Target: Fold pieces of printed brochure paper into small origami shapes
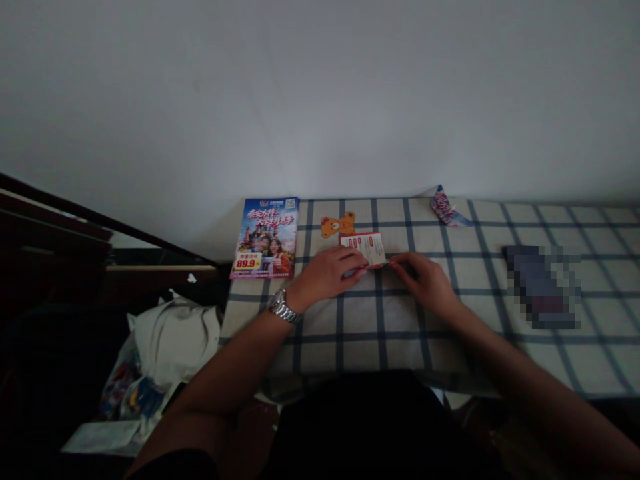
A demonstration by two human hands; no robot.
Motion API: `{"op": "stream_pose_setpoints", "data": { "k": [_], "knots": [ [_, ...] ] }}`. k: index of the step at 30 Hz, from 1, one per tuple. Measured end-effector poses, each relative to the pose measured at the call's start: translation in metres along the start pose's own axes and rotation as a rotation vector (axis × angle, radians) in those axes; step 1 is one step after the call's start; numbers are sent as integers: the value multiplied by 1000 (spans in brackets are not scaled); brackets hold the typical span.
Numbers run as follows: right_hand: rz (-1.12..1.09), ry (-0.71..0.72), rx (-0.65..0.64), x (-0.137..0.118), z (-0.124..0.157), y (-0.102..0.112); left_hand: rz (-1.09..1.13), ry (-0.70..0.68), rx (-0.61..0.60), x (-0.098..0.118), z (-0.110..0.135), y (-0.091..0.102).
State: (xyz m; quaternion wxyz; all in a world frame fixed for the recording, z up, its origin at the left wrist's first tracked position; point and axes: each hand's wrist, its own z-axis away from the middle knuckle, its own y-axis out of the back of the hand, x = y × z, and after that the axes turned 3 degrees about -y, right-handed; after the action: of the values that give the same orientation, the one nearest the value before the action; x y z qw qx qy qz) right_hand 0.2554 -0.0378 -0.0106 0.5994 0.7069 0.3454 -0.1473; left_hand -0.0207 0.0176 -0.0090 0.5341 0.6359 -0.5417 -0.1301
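A small folded red-and-white leaflet (367,247) lies on the checked tablecloth (380,320). My left hand (327,272), with a metal watch on its wrist, presses on the leaflet's near left edge. From the right, my right hand (423,280) pinches its lower right corner with the fingertips. Both hands rest on the cloth.
A colourful brochure (266,237) lies at the table's far left corner, an orange bear-shaped cutout (337,225) beside it. A folded paper piece (447,209) sits by the wall, a blurred dark object (540,287) at right. Bags and cloth (173,337) lie on the floor at left.
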Motion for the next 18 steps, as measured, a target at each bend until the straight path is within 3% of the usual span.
{"op": "stream_pose_setpoints", "data": {
  "k": [8,18],
  "knots": [
    [-21,-54,-27,-1,-9,3,-31,176,71,-4,4,-6],
    [-36,-127,-56,-8,-21,0,95,288,161,-3,-2,-9]
  ]
}}
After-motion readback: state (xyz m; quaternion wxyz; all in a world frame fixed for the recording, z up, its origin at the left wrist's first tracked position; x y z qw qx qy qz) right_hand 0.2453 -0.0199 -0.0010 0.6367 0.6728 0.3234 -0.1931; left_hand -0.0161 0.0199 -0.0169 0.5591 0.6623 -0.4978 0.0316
